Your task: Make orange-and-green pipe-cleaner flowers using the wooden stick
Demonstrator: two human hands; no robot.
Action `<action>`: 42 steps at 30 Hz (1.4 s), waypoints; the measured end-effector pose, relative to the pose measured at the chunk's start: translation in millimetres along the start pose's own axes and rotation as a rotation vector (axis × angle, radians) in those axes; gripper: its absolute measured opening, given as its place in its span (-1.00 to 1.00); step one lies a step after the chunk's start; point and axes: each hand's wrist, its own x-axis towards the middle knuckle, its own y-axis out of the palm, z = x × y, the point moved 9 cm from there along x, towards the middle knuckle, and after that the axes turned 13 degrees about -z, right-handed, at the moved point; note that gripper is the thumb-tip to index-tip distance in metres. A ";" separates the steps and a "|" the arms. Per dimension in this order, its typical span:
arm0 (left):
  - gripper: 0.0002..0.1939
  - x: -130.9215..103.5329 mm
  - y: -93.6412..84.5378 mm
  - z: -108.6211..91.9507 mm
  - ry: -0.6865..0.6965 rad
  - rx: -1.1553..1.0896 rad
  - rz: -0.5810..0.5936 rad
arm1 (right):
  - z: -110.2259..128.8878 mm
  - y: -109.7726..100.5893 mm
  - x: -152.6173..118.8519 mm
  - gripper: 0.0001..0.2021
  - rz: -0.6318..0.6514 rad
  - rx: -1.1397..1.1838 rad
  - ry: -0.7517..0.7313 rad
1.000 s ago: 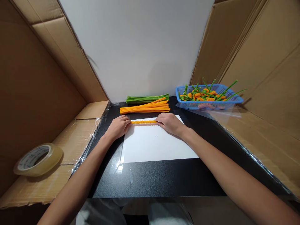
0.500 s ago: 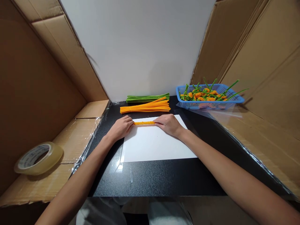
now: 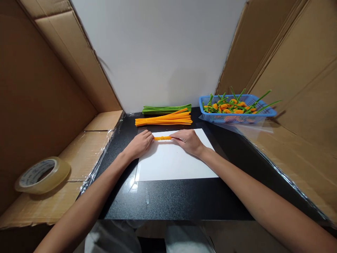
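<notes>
One roll of tape (image 3: 59, 177) lies on the cardboard (image 3: 75, 165), well to the left of the left hand (image 3: 142, 144). That hand has its fingers closed together on the left end of a ridged orange coil (image 3: 162, 138). Beyond the hands, the orange sticks (image 3: 163, 120) lie in a bundle, with the green sticks (image 3: 167, 109) just behind them. Between the hands, the coil runs crosswise near the far edge of the white paper (image 3: 176, 163), which spreads toward the person on the black tabletop (image 3: 176, 202). The right hand (image 3: 189, 140) pinches the coil's other end, thumb and fingers narrow; both gripped tips are hidden. Farther right, beyond that hand, a blue basket (image 3: 237, 115) holds orange pieces (image 3: 223, 106) with green stems (image 3: 263, 95)
</notes>
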 end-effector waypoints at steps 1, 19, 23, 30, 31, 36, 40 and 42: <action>-0.71 0.2 0.5 -1.8 0.009 0.004 0.004 | 1.4 0.0 0.0 -0.78 -0.004 -0.001 0.002; -0.77 4.9 6.3 -31.1 0.073 0.046 0.115 | 19.9 8.7 -6.2 -0.84 -0.058 0.117 -0.016; -0.82 5.5 5.7 -34.8 0.062 0.032 0.151 | 26.6 7.1 -7.1 -0.86 -0.101 0.161 -0.060; -0.82 7.0 5.7 -42.4 0.084 0.055 0.175 | 31.6 9.1 -8.1 -0.86 -0.098 0.177 -0.046; -0.82 7.1 5.9 -43.3 0.085 0.056 0.172 | 32.1 8.9 -8.4 -0.86 -0.100 0.177 -0.042; -0.84 7.3 3.7 -44.7 0.052 0.025 0.110 | 32.3 7.1 -8.8 -0.84 -0.112 0.220 0.004; -0.83 6.6 1.4 -45.4 0.068 0.028 0.046 | 31.7 7.1 -8.4 -0.85 -0.116 0.224 0.021; -0.81 7.6 -3.3 -42.1 0.042 0.032 -0.025 | 30.7 4.2 -8.0 -0.86 -0.155 0.224 0.017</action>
